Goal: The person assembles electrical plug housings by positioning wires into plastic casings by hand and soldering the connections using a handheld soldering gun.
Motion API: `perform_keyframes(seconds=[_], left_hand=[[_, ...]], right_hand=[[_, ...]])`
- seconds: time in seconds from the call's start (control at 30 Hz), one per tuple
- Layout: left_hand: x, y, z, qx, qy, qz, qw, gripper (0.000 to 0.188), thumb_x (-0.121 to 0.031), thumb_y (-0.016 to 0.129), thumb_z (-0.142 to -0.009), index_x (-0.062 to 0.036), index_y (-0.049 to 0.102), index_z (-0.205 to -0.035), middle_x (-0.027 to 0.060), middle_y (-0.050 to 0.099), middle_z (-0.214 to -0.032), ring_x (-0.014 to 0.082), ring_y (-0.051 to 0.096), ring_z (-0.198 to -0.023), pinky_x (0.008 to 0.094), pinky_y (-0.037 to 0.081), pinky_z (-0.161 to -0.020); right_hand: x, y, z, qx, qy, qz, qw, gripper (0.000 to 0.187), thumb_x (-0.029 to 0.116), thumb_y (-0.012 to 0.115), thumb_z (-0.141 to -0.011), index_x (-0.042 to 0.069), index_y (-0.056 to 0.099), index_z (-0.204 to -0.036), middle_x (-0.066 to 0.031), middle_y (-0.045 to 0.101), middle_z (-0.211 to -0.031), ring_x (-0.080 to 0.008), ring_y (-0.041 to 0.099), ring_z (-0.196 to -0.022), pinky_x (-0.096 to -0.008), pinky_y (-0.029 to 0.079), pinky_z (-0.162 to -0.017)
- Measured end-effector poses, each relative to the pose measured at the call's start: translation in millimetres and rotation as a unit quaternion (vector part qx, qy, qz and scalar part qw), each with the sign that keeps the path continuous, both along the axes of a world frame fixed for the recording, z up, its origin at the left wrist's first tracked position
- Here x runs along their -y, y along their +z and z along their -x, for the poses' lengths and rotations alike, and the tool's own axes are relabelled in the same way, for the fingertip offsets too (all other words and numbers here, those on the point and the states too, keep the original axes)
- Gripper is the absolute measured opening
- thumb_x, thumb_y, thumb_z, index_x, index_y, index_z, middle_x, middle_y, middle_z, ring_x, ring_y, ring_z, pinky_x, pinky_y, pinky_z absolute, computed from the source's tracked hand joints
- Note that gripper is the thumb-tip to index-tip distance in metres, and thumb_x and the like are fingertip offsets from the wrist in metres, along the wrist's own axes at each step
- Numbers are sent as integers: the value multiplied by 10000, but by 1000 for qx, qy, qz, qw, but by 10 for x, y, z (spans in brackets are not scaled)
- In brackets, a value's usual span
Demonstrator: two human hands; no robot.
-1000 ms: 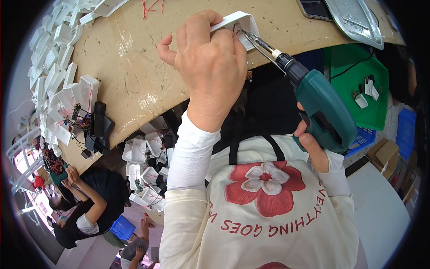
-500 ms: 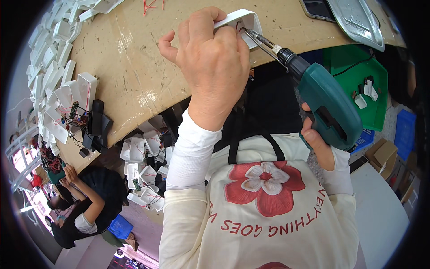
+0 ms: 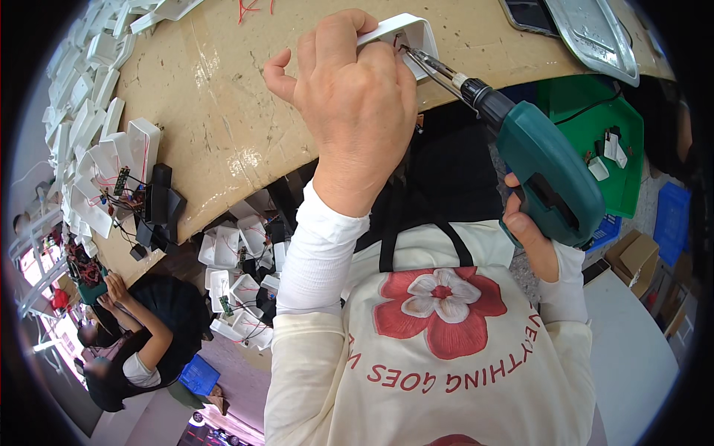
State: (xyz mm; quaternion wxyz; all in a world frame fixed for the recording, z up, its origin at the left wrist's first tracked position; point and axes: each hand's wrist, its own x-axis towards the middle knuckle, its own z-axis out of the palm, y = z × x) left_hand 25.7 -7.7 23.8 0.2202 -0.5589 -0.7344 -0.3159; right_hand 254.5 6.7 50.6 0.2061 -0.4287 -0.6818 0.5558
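Observation:
My left hand (image 3: 353,111) is closed on a white plastic housing (image 3: 416,33) at the table's near edge, its back toward me and its fingertips partly hidden. In my right hand (image 3: 526,223) is a dark green soldering gun (image 3: 547,163), gripped by its handle. The gun's thin metal tip and the narrow feed tube beside it reach into the open housing. A small dark part and a bit of red wire show at the tip, close to my left fingers. Whether the tip touches them I cannot tell.
Many white housings (image 3: 97,111) lie heaped on the table's left, beside black parts (image 3: 160,208) with wires. Further housings (image 3: 238,290) sit lower down. A metal tray (image 3: 595,37) and a phone (image 3: 526,16) lie at the right. Below stands a green bin (image 3: 632,141). A co-worker (image 3: 141,349) sits far left.
The soldering gun's body and my right hand have shifted very slightly to the right. My left hand and the housing stay almost in place.

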Motion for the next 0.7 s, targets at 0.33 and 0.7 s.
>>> perform_keyframes(seconds=[0.33, 0.7], left_hand=[[1, 11, -7, 0, 8, 7, 1000, 51, -114, 658, -661, -65, 667, -673, 4, 567, -911, 173, 528, -852, 415, 263, -835], [6, 30, -10, -3, 8, 12, 1000, 41, -107, 647, -667, -69, 664, -665, -2, 565, -920, 174, 530, -856, 418, 259, -832]], right_hand=[[-1, -37, -66, -11, -4, 71, 997, 388, 108, 682, -746, 22, 519, -1087, -37, 551, -906, -101, 531, -727, -230, 439, -685], [22, -2, -28, -14, -18, 73, 997, 409, 119, 710, -732, 29, 523, -1085, -34, 559, -888, -108, 545, -728, -241, 451, -698]])
